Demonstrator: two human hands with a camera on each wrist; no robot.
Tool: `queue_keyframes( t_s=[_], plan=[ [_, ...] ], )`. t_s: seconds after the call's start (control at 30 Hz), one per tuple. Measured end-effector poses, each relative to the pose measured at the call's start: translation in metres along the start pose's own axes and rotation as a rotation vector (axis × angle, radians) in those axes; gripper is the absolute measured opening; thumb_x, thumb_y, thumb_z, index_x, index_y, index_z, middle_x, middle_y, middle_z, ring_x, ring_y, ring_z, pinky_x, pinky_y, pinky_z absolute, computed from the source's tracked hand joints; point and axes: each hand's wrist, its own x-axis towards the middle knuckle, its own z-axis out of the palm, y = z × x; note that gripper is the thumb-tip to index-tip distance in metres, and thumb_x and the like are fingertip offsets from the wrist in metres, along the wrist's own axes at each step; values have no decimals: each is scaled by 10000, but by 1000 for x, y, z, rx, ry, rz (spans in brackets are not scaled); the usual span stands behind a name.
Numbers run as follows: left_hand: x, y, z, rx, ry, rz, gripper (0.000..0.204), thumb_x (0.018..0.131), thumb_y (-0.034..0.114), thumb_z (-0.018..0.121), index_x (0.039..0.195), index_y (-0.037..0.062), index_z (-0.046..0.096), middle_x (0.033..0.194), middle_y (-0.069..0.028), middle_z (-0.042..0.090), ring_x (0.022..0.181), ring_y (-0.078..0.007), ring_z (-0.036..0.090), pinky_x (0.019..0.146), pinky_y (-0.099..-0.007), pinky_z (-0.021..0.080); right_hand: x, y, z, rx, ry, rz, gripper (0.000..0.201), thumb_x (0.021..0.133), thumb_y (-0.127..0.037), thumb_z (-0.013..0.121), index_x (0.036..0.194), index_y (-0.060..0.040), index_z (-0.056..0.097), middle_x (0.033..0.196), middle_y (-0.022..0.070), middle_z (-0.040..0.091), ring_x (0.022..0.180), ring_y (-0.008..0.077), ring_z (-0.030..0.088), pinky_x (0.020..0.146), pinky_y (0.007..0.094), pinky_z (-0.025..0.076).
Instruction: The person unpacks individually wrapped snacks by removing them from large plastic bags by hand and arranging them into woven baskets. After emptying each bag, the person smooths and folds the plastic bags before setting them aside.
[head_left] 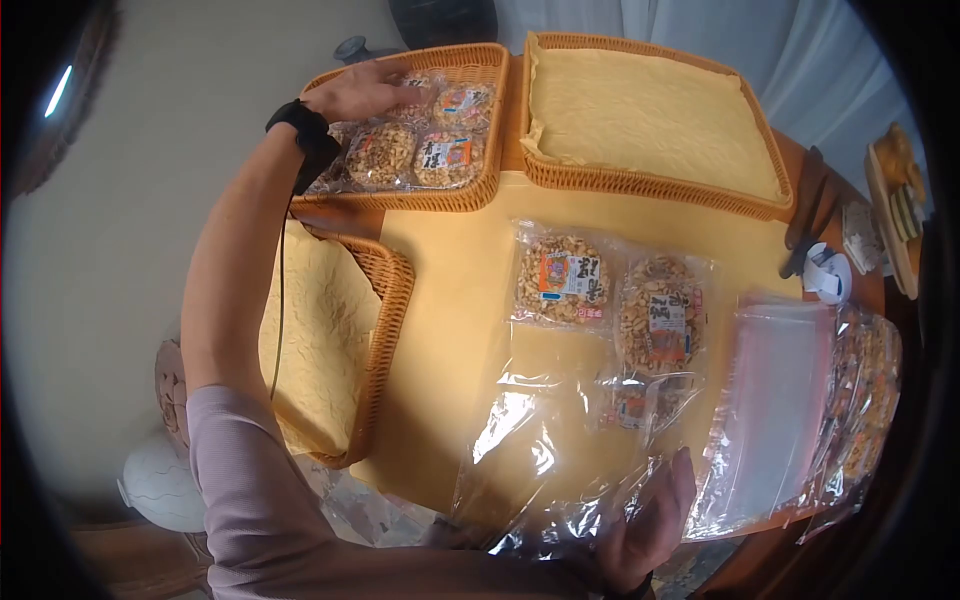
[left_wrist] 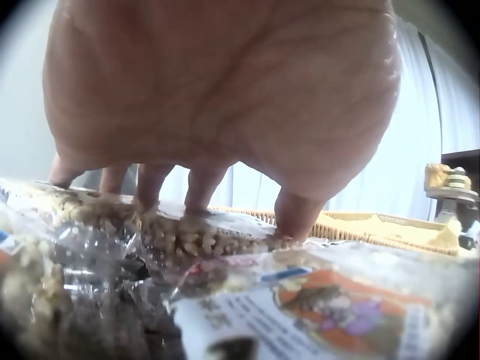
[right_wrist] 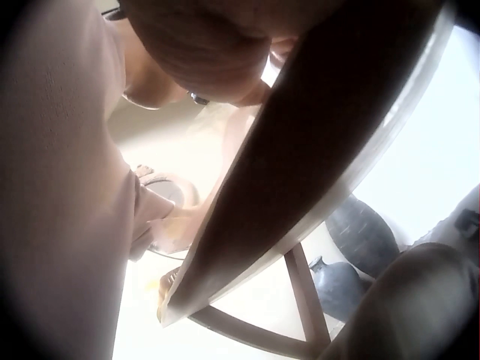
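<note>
My left hand (head_left: 365,92) reaches into the far left wicker basket (head_left: 470,200), which holds several round nut cakes (head_left: 380,155) in clear wrappers. In the left wrist view its spread fingers (left_wrist: 202,187) and thumb come down from above around one wrapped nut cake (left_wrist: 172,236). My right hand (head_left: 650,525) is at the table's front edge with extended fingers, beside the lower end of a large clear plastic bag (head_left: 540,400). More wrapped nut cakes (head_left: 565,280) lie at the bag's far end. The right wrist view shows mostly sleeve and the table's underside.
A paper-lined basket (head_left: 650,110) stands at the back right, another paper-lined basket (head_left: 320,340) at the left. At right lie a stack of flat clear bags (head_left: 780,400), more wrapped snacks (head_left: 865,400) and a white tape roll (head_left: 827,273). Yellow paper (head_left: 440,300) covers the table.
</note>
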Motion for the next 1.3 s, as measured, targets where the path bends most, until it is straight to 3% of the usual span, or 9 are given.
queue_keyframes(
  t_s=[0.27,0.47,0.57,0.67,0.87,1.03,1.1,1.23,1.3],
  plan=[
    [0,-7,30,329,126,-100,1008,940,763,429,1627,44,264,1697,-239,156,1587,-383,95,1284,-465,150,0,0,-4,-14,-27,-23,582,914,-71,628,1449,97,472,1568,334,351,1492,455,329,1217,528,274],
    [-1,-30,9,271,318,156,853,1001,694,315,1616,103,320,1713,-149,196,1580,-396,122,1276,-529,129,-2,3,2,118,21,-22,572,912,-36,627,1452,77,476,1584,306,336,1495,437,327,1222,521,269],
    [18,-72,-7,321,285,98,825,1024,666,284,1619,95,308,1717,-150,176,1582,-402,100,1282,-530,112,-2,0,2,168,28,8,557,919,-18,622,1452,58,479,1578,293,348,1498,423,328,1221,510,278],
    [-25,-30,-9,327,147,-29,869,1012,692,281,1633,84,268,1722,-153,154,1586,-401,72,1287,-526,88,0,-3,0,119,7,24,548,922,-7,619,1449,49,479,1576,287,352,1498,415,330,1220,503,283],
    [-30,-2,28,212,155,27,1045,935,833,286,1651,78,183,1728,-140,111,1592,-376,9,1294,-535,73,0,-1,3,138,0,20,540,910,15,600,1435,62,484,1579,291,347,1498,418,329,1222,504,277],
    [-33,-8,43,254,172,36,1006,962,801,291,1646,68,214,1704,-200,176,1588,-397,57,1287,-516,94,-1,-1,4,122,13,20,552,891,42,586,1434,66,485,1589,291,337,1505,424,315,1227,508,265],
    [-33,-14,49,248,311,77,873,982,735,340,1584,102,350,1559,-230,374,1484,-448,284,1211,-601,235,1,-2,2,93,-2,12,553,893,45,585,1436,69,484,1589,291,336,1504,425,317,1227,509,266],
    [-32,-19,51,257,292,100,852,1035,675,332,1592,31,350,1658,-209,291,1545,-402,211,1266,-526,155,0,-3,3,118,6,46,548,901,49,587,1440,70,486,1583,293,344,1500,428,325,1224,514,271],
    [-29,-23,52,346,334,139,772,1066,600,345,1567,13,381,1615,-205,365,1477,-396,319,1253,-529,177,2,-4,3,107,9,28,546,905,47,589,1441,68,487,1580,293,348,1499,427,328,1222,515,274]
  ],
)
